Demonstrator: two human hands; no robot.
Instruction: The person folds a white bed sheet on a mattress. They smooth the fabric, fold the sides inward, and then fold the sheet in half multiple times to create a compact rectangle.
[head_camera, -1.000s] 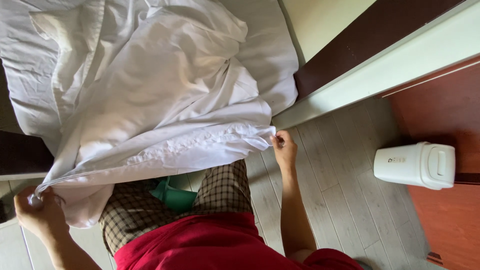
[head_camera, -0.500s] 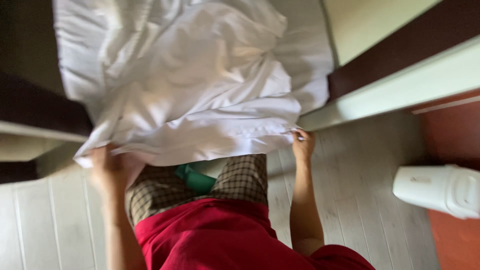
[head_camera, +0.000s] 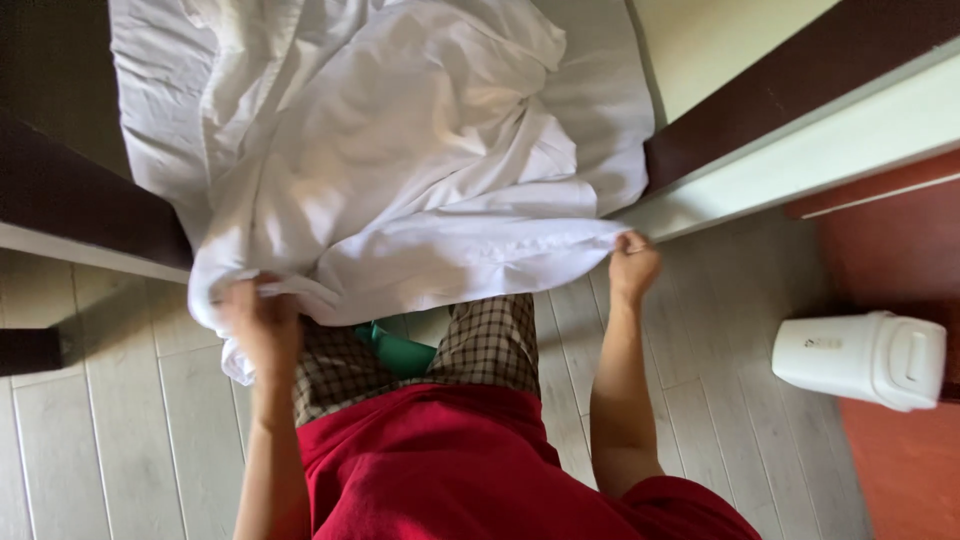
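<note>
A rumpled white bed sheet (head_camera: 400, 170) lies heaped over the bed and hangs past its foot toward me. My left hand (head_camera: 262, 318) grips the sheet's near edge at its left corner, fingers closed in the cloth. My right hand (head_camera: 632, 265) pinches the same edge at its right end, beside the bed's corner. The hem stretches between both hands, just above my checked trousers (head_camera: 490, 345) and red top (head_camera: 450, 470).
A dark wooden bed frame (head_camera: 80, 210) runs along the left, and a dark ledge with a pale wall strip (head_camera: 800, 130) runs along the right. A white lidded bin (head_camera: 865, 358) stands on the pale plank floor (head_camera: 130, 440) at the right. Green footwear (head_camera: 400, 350) shows between my legs.
My left hand has moved right and inward along the hem, gathering the sheet's corner. The view has shifted so the bed sits more central. My right hand keeps its grip.
</note>
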